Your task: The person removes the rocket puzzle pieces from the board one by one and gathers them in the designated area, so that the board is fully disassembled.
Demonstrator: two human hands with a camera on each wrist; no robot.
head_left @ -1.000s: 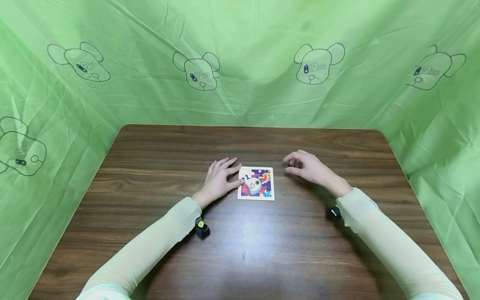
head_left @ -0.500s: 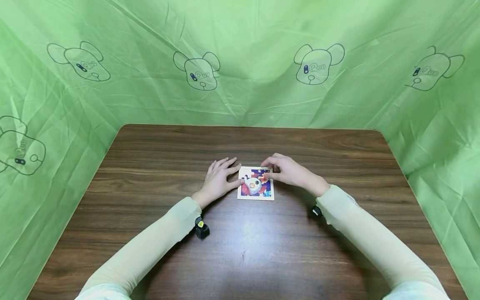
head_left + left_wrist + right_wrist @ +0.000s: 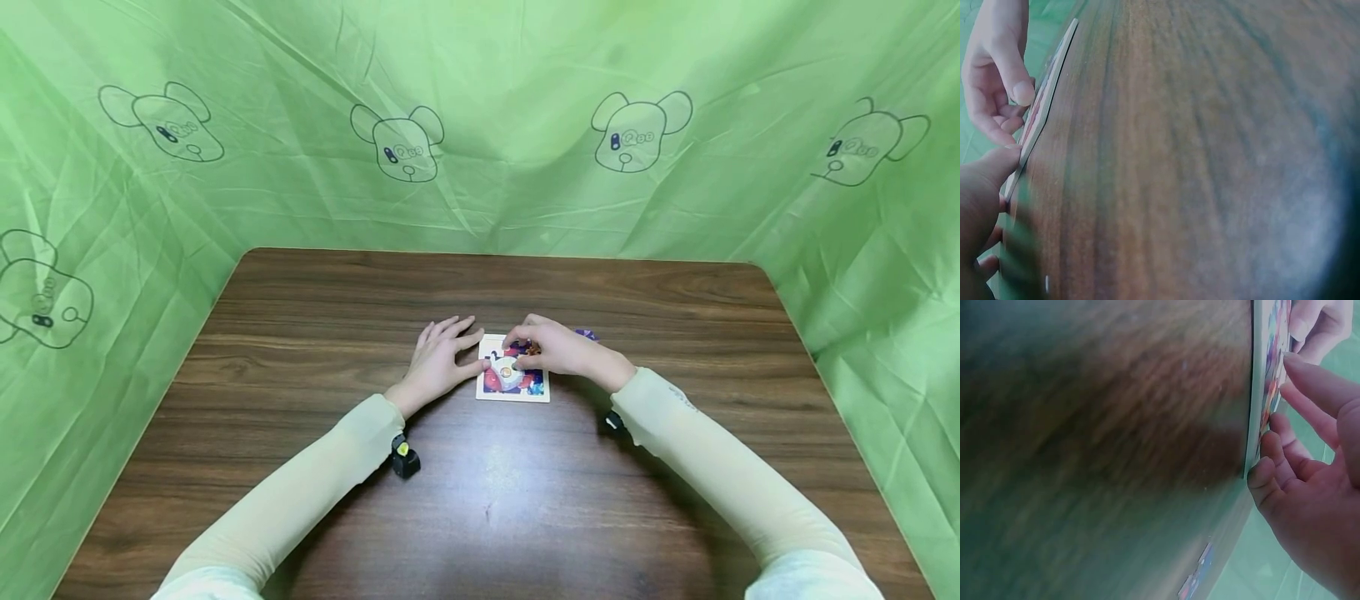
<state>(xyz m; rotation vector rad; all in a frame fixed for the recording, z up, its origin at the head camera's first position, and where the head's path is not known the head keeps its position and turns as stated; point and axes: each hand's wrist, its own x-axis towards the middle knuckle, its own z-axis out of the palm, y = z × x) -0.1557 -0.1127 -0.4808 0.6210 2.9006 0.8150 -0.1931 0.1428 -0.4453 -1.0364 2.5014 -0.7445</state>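
A small square jigsaw puzzle (image 3: 513, 396) in a pale frame lies mid-table, showing a white and red figure on purple. Along its left edge rests my left hand (image 3: 442, 358), fingers spread, the thumb on the frame's left part. Over the puzzle's upper part is my right hand (image 3: 558, 348), thumb and forefinger bent toward each other around a small puzzle piece mostly hidden by the fingers. A pale bare patch shows at the puzzle's upper left. In the right wrist view the right fingertips (image 3: 1291, 360) are close to the puzzle's surface.
A loose purple puzzle piece (image 3: 587, 335) lies on the table just behind my right wrist; the right wrist view shows it (image 3: 1197, 572) too. The brown wooden table (image 3: 495, 483) is enclosed at the back and sides by green cloth (image 3: 510, 208) with printed bear heads.
My right hand has moved left from beside the puzzle to above its upper part, uncovering the purple piece on the table. My left hand has stayed at the left edge.
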